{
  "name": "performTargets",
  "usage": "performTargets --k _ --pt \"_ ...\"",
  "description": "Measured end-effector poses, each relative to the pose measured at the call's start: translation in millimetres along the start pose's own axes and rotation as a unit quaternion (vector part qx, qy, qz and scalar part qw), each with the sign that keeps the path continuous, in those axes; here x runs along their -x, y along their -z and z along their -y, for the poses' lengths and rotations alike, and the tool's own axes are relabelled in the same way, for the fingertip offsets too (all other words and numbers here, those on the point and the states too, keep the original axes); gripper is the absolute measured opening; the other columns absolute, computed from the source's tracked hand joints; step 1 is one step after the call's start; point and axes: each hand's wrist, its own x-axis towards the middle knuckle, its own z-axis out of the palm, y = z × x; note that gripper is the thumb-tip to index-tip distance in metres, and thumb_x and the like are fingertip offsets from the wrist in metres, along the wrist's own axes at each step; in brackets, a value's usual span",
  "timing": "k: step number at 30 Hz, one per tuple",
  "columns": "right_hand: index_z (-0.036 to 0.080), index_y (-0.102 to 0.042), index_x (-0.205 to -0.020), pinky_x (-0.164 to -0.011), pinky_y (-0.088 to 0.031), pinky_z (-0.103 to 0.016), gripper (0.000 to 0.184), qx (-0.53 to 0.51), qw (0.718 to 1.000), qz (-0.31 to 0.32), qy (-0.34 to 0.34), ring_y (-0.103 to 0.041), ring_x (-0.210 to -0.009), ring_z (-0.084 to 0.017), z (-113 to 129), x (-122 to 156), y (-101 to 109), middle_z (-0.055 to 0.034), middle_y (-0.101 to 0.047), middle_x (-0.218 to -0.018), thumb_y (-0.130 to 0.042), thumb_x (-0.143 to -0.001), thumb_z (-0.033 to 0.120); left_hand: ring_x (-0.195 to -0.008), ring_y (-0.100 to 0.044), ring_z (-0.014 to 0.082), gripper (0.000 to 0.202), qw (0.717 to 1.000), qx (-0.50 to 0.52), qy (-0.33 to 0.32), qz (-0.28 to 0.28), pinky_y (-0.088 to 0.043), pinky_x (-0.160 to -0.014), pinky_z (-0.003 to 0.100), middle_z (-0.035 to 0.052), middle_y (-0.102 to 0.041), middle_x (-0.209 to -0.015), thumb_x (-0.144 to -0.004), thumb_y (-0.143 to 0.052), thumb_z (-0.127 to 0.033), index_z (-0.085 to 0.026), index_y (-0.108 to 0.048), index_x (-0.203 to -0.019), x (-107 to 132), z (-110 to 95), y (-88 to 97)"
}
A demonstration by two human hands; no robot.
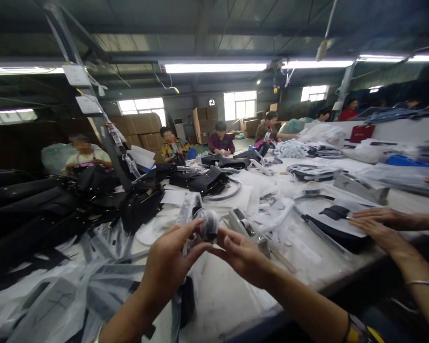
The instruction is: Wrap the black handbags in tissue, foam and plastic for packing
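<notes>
Between my hands is a small rolled bundle (209, 225), dark inside and wrapped in clear film; it may be a coiled strap. My left hand (173, 250) grips it from the left with thumb and fingers. On the other side, my right hand (241, 252) has its fingertips together at the bundle's lower right edge. Just behind my right hand, a grey tape dispenser (248, 231) stands on the white table (232, 297). Below my left hand, a dark strap-like piece (188, 297) hangs down in part.
At the right, a co-worker's hands (382, 224) press a white sheet on a black bag (355, 240). Black bags (28, 205) are heaped at left, with plastic-film strips (107, 286) nearer me. More bags (207, 181) lie ahead. A metal post (107, 138) rises left; several people sit beyond.
</notes>
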Motion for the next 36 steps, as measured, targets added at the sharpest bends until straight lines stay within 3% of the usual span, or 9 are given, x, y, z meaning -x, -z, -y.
performTargets --k 2,5,9,11,16,19,26,30,36 --pt "0.027 -0.064 -0.129 -0.109 -0.041 -0.046 0.05 0.08 0.996 -0.01 0.042 -0.058 -0.121 -0.028 -7.9 2.1 -5.8 -0.0061 -0.063 -0.13 -0.078 -0.082 0.038 -0.086 -0.07 0.0207 0.047 0.99 0.097 0.1 0.034 -0.056 -0.078 0.029 0.0036 -0.074 -0.101 -0.081 -0.074 -0.045 -0.026 -0.065 -0.123 -3.0 -0.7 0.8" --pt "0.025 -0.07 -0.119 -0.103 -0.045 -0.046 0.037 0.137 0.984 -0.1 0.062 -0.062 -0.113 -0.029 -13.9 3.6 -8.2 -0.0059 -0.069 -0.118 -0.075 -0.084 0.039 -0.086 -0.07 0.0207 0.039 0.967 0.186 0.159 0.072 -0.056 -0.076 0.028 0.0037 -0.074 -0.101 -0.083 -0.071 -0.047 -0.027 -0.069 -0.116 -6.7 2.7 6.2" --pt "0.025 -0.072 -0.108 -0.087 -0.05 -0.036 0.031 0.157 0.967 -0.193 0.047 -0.063 -0.098 -0.024 -13.7 7.7 0.7 -0.004 -0.071 -0.102 -0.07 -0.086 0.046 -0.104 -0.065 0.0238 0.043 0.971 0.119 0.202 -0.038 -0.056 -0.078 0.031 0.0084 -0.065 -0.122 -0.084 -0.067 -0.051 -0.024 -0.067 -0.117 -7.0 21.5 12.5" --pt "0.023 -0.072 -0.099 -0.074 -0.048 -0.03 0.029 0.171 0.962 -0.211 0.023 -0.06 -0.082 -0.019 -16.6 7.5 7.2 -0.0026 -0.069 -0.093 -0.07 -0.085 0.048 -0.111 -0.063 0.0261 0.053 0.948 0.153 0.273 -0.051 -0.055 -0.082 0.033 0.011 -0.064 -0.124 -0.081 -0.069 -0.055 -0.022 -0.064 -0.123 -5.6 29.2 12.1" --pt "0.018 -0.071 -0.086 -0.059 -0.038 -0.025 0.033 0.165 0.972 -0.158 -0.044 -0.05 -0.067 -0.013 -32.5 -11.3 13.8 -0.0018 -0.066 -0.084 -0.071 -0.082 0.051 -0.09 -0.068 0.0225 0.05 0.844 0.377 0.368 0.102 -0.054 -0.082 0.031 0.0082 -0.073 -0.099 -0.08 -0.07 -0.057 -0.017 -0.07 -0.11 -4.5 21.3 10.5" --pt "0.017 -0.072 -0.091 -0.059 -0.038 -0.024 0.037 0.135 0.979 -0.14 -0.055 -0.054 -0.073 -0.013 -37.1 -32.6 9.7 -0.003 -0.067 -0.089 -0.072 -0.079 0.052 -0.079 -0.067 0.0187 0.047 0.824 0.404 0.39 0.079 -0.053 -0.071 0.027 0.0067 -0.073 -0.093 -0.082 -0.068 -0.057 -0.017 -0.071 -0.107 -7.9 14.4 12.1" --pt "0.016 -0.074 -0.091 -0.058 -0.041 -0.022 0.043 0.069 0.987 -0.129 -0.064 -0.056 -0.07 -0.012 -35.4 -69.8 -7.5 -0.0031 -0.067 -0.089 -0.078 -0.072 0.054 -0.077 -0.066 0.0171 0.051 0.83 0.372 0.414 0.039 -0.052 -0.064 0.024 0.0049 -0.071 -0.093 -0.074 -0.078 -0.053 -0.017 -0.067 -0.108 -21.4 20.7 12.8" --pt "0.016 -0.074 -0.09 -0.061 -0.043 -0.023 0.042 0.046 0.992 -0.116 -0.032 -0.057 -0.072 -0.013 -30.4 -71.5 -15.8 -0.0034 -0.067 -0.088 -0.079 -0.072 0.053 -0.073 -0.064 0.0135 0.046 0.837 0.35 0.419 0.027 -0.05 -0.064 0.021 -0.0007 -0.067 -0.082 -0.068 -0.083 -0.05 -0.018 -0.064 -0.095 -25.3 23.4 16.5" --pt "0.014 -0.073 -0.087 -0.069 -0.049 -0.027 0.047 0.036 0.996 -0.083 -0.015 -0.06 -0.077 -0.016 -24.0 -67.2 -18.6 -0.0056 -0.066 -0.084 -0.068 -0.082 0.06 -0.083 -0.064 0.0158 0.045 0.824 0.347 0.442 0.077 -0.052 -0.067 0.023 0.002 -0.067 -0.091 -0.067 -0.084 -0.05 -0.018 -0.066 -0.094 -30.1 24.1 24.7"
